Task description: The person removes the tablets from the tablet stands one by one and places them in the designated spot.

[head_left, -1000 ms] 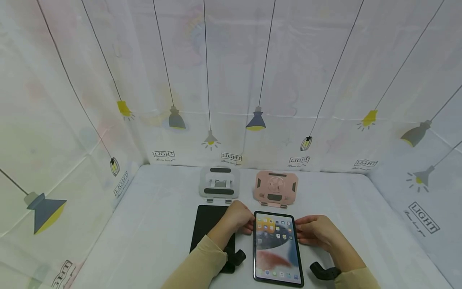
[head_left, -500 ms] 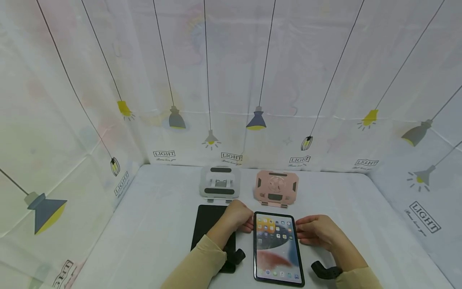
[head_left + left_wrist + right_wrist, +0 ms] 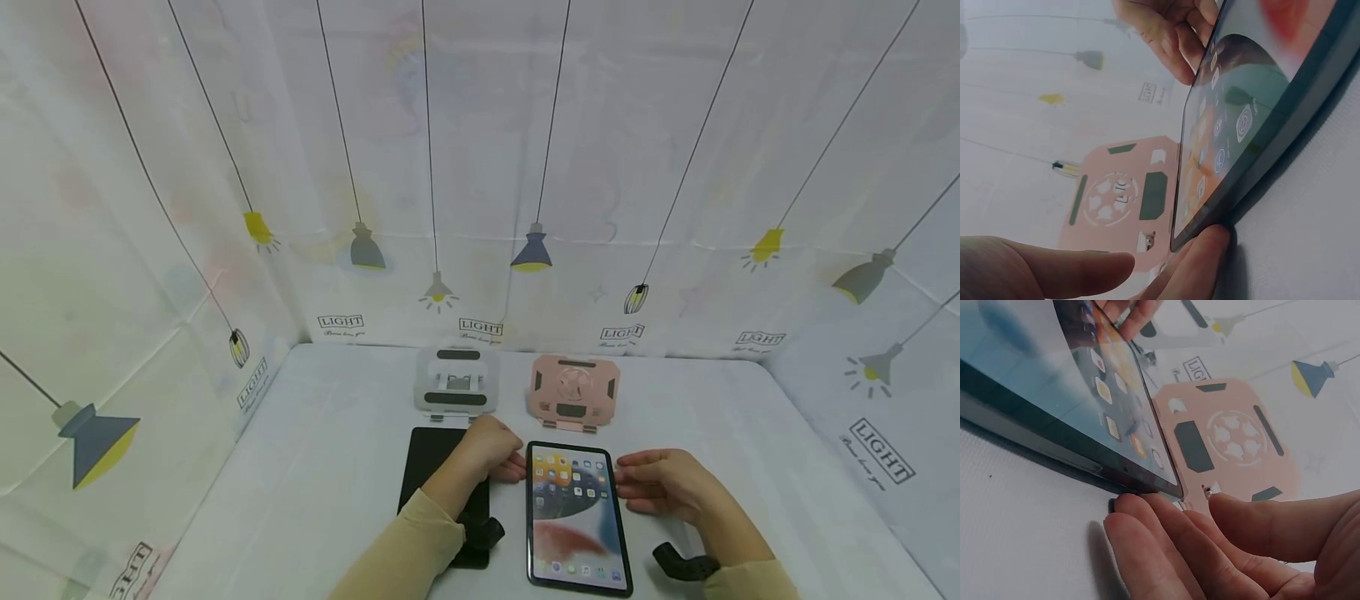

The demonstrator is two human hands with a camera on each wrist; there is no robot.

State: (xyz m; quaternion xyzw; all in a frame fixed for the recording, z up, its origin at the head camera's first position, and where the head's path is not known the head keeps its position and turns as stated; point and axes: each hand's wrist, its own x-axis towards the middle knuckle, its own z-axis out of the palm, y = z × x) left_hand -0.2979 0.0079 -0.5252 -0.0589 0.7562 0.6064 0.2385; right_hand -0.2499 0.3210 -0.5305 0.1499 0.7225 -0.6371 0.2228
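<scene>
A tablet with a lit home screen lies face up on the white table. My left hand is at its upper left edge. In the left wrist view the left fingertips meet the tablet's edge, with the thumb held apart from it. At the upper right edge, my right hand has its fingertips against the side, and its thumb is also off the tablet. Under the left forearm lies a black tablet-sized slab, partly covered by the arm.
Behind the tablet stands a pink folding stand with dark pads and a round cutout. A grey stand of similar shape is to its left. Past them, a white curtain printed with hanging lamps encloses the table.
Both thumbs have shifted slightly outward from the tablet's edges, and the right hand has eased a little to the right. The tablet and stands stay in place.
</scene>
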